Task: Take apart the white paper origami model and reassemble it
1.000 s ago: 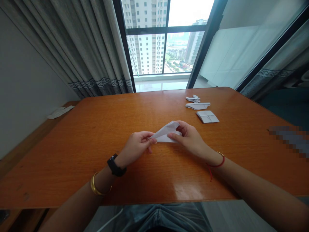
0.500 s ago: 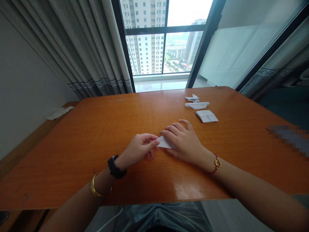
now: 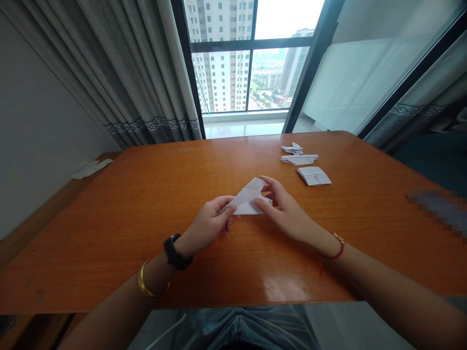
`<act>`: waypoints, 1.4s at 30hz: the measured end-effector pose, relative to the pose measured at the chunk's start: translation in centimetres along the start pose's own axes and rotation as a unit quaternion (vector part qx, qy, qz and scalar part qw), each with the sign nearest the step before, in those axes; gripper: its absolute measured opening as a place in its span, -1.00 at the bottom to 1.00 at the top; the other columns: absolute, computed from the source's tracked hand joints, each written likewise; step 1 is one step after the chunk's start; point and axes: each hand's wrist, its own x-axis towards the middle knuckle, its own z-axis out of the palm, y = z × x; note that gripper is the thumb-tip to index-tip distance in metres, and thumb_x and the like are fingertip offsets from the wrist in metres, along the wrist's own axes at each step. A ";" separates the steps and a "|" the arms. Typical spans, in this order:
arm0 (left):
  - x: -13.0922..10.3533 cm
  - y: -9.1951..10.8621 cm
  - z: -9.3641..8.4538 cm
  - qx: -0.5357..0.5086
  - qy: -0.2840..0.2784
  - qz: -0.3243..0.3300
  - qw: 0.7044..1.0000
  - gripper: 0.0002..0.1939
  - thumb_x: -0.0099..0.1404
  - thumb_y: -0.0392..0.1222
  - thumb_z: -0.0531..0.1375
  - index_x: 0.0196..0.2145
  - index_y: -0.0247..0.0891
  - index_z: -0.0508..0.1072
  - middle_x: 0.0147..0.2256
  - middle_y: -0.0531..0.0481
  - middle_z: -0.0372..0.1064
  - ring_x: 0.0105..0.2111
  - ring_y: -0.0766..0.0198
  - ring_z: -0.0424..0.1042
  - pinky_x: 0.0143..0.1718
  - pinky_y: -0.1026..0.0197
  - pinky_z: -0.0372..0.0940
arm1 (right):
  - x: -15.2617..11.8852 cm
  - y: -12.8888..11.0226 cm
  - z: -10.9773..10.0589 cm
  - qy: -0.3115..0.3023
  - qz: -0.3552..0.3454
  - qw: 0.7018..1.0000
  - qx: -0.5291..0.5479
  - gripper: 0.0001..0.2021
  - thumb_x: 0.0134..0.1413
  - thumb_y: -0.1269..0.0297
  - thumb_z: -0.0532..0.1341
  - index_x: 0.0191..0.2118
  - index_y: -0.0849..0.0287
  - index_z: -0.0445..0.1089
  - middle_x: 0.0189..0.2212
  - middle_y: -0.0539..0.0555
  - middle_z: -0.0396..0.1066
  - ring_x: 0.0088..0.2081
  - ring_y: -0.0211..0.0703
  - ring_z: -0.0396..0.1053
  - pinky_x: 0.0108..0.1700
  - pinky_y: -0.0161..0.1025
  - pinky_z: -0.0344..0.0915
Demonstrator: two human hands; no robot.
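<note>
Paper position: The folded white paper (image 3: 248, 199) was between the two hands, over the middle of the table (image 3: 138, 209); whether its lower edge touched the surface could not be told.
Paper form: It narrowed to a point at the left and spread into separate flaps at the right.
Left hand: The left hand (image 3: 209, 219) pinched the pointed end, thumb on top.
Right hand: The right hand (image 3: 284, 208) grasped the wide end, thumb on the near flap, other fingers at and behind the edge; grip force could not be told.
Pieces beyond: A squarish folded packet (image 3: 314, 176) lay nearest the right hand; a long folded strip (image 3: 299, 159) and a small folded piece (image 3: 292, 148) lay farther back.
Slip hazard: A loose left pinch would probably have let the layers slide and the point skew.
Crease hazard: Uneven thumb pressure could have set a fold off its line.
Tear hazard: Pulling the hands apart could have strained the paper at the point.
</note>
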 end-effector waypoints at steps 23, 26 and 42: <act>-0.7 0.6 0.4 0.274 0.009 0.129 0.953 -0.76 0.35 -0.20 0.08 -0.09 -0.25 0.47 -0.31 -0.01 0.50 -0.38 0.29 0.43 -0.32 0.29 0.29 | 0.2 -0.8 -1.6 -0.009 -0.037 0.999 -0.016 -0.62 0.05 0.07 0.27 -0.06 0.18 0.40 -0.15 0.15 0.47 -0.15 -0.01 0.39 -0.12 -0.10 0.30; -0.8 0.5 0.1 0.194 0.009 0.073 0.978 -0.73 0.35 -0.12 0.09 -0.07 -0.29 0.40 -0.46 0.05 0.44 -0.59 0.39 0.30 -0.53 0.34 0.22 | 0.6 -0.2 -2.0 -0.087 0.084 0.976 0.183 -0.68 0.04 0.02 0.26 -0.28 0.22 0.45 -0.41 0.05 0.45 -0.41 -0.19 0.35 -0.40 -0.28 0.24; -0.4 0.1 0.0 0.120 -0.024 0.029 0.992 -0.60 0.31 0.01 0.12 -0.04 -0.35 0.41 -0.23 -0.13 0.46 -0.41 0.34 0.39 -0.34 0.27 0.33 | 1.6 5.8 -15.8 -0.118 0.243 0.962 -0.032 -0.66 -0.05 0.03 0.31 -0.42 0.29 0.45 -0.55 0.07 0.35 -0.55 -0.33 0.22 -0.53 -0.34 0.07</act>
